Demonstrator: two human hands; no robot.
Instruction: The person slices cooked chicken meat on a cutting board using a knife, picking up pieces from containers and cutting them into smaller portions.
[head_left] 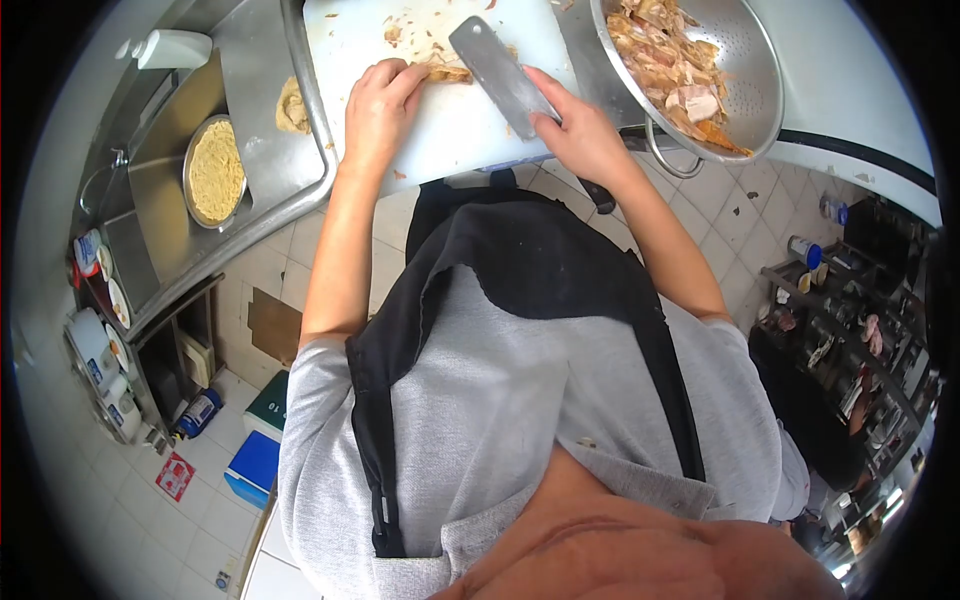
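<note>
My left hand is on the white cutting board, its fingers closed on a strip of browned cooked meat. In my right hand is a cleaver, gripped close to the blade, with its dark handle running back under the wrist. The wide metal blade lies slantwise over the board, just right of the meat strip. Small meat scraps are scattered over the board. To the right stands a metal colander heaped with chopped cooked meat.
On the left is a steel sink with a round bowl of yellowish food and another pale food piece. A white bottle is at its far corner. Dark shelving stands at the right, with a person in dark clothing nearby.
</note>
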